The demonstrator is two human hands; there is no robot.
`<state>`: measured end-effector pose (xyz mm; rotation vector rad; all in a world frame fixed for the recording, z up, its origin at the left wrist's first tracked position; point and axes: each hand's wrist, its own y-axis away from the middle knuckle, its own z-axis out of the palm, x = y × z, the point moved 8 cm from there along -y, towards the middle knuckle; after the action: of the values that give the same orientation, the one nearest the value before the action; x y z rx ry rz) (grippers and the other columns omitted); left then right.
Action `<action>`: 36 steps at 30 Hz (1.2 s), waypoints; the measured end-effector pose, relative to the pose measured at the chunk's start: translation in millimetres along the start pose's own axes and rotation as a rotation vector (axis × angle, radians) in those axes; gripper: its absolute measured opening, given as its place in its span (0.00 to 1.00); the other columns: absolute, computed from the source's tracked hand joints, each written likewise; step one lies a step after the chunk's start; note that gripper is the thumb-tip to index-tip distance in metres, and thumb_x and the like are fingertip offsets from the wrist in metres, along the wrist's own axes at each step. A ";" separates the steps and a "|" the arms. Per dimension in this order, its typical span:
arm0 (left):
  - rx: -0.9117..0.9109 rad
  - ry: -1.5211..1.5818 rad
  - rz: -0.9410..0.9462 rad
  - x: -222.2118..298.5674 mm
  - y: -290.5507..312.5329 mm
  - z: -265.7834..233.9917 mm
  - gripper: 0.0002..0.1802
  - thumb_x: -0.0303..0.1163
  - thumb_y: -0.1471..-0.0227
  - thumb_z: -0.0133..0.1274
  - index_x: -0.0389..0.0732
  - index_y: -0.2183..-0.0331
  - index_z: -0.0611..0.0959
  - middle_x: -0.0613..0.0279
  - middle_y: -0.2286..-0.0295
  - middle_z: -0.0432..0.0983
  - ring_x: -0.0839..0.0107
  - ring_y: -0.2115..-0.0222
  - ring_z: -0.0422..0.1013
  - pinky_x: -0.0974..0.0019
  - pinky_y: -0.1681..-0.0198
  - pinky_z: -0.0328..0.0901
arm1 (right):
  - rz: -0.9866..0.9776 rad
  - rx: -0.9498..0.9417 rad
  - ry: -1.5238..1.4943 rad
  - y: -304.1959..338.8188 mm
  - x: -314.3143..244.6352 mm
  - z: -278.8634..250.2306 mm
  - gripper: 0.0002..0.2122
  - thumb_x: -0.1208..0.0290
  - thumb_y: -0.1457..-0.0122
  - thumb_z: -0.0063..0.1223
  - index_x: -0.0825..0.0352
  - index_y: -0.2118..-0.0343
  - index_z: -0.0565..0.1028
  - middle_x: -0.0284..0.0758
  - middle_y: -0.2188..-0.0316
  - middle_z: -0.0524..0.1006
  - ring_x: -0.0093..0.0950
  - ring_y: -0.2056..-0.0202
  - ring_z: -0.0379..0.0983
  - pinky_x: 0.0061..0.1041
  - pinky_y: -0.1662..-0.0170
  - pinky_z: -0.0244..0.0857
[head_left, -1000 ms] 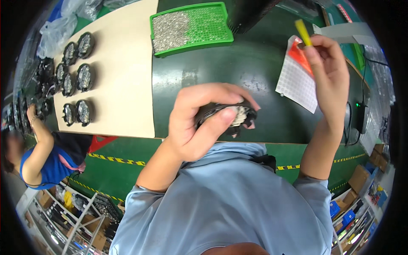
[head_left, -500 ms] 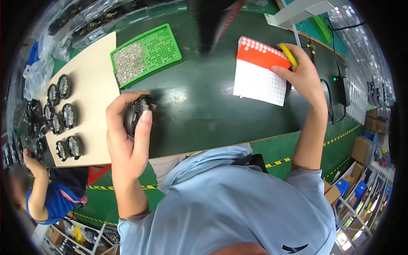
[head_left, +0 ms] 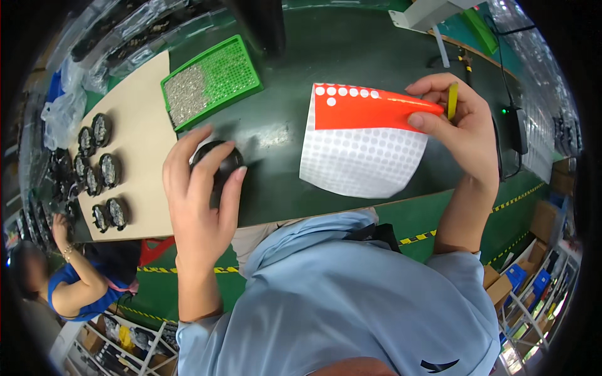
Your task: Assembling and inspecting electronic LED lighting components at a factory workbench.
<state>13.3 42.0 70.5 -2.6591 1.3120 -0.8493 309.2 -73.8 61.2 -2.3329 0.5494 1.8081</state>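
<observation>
My left hand (head_left: 202,194) is curled over a smooth black round housing (head_left: 227,168) on the dark green table, fingers and thumb gripping its sides. In my right hand (head_left: 467,135) a sheet of round stickers (head_left: 364,113) is pinched at its right edge. The sheet's red side carries several white dots along the top; its lower part is white with rows of grey-looking dots and curves toward me. A slim yellow tool (head_left: 452,101) is tucked between the fingers of that same hand; its other end is hidden.
A green tray (head_left: 244,78) of small metal pieces stands at the far left. Several black round parts (head_left: 110,169) lie on a beige board (head_left: 143,125). A dark column (head_left: 263,28) rises at the back. A black power adapter (head_left: 516,130) and cables lie right. Another person sits at left.
The sticker sheet has been lifted and drawn left and toward me, its lower part now curving. The black housing has turned, its smooth dome now showing under my left hand.
</observation>
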 end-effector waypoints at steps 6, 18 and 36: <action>-0.048 1.089 -0.153 24.4 -27.1 25.2 0.43 0.35 0.50 0.65 0.29 0.39 0.64 0.39 0.45 0.70 0.55 0.43 0.68 0.56 0.41 0.63 | -0.088 -0.155 -0.044 7.3 -23.0 36.7 0.16 0.83 0.50 0.67 0.72 0.57 0.78 0.33 0.64 0.81 0.15 0.66 0.77 0.12 0.67 0.66; -0.053 1.114 -0.282 29.5 -22.1 46.5 0.15 0.18 0.43 0.58 0.28 0.53 0.78 0.53 0.58 0.80 0.73 0.60 0.77 0.71 0.55 0.71 | -0.657 0.003 0.393 18.2 -74.6 60.4 0.15 0.83 0.57 0.70 0.74 0.64 0.79 0.42 0.65 0.82 0.26 0.67 0.79 0.16 0.75 0.61; 0.121 0.845 -0.077 41.8 -22.6 34.7 0.09 0.17 0.49 0.61 0.32 0.62 0.85 0.56 0.65 0.84 0.71 0.69 0.80 0.73 0.65 0.72 | -0.605 -0.142 0.231 13.4 -59.2 69.9 0.08 0.81 0.47 0.65 0.74 0.67 0.75 0.45 0.65 0.79 0.28 0.67 0.78 0.19 0.72 0.66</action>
<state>67.2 18.7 66.3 -2.3139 1.1821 -2.1266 228.5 -51.5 100.6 -2.4443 -0.2611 1.3426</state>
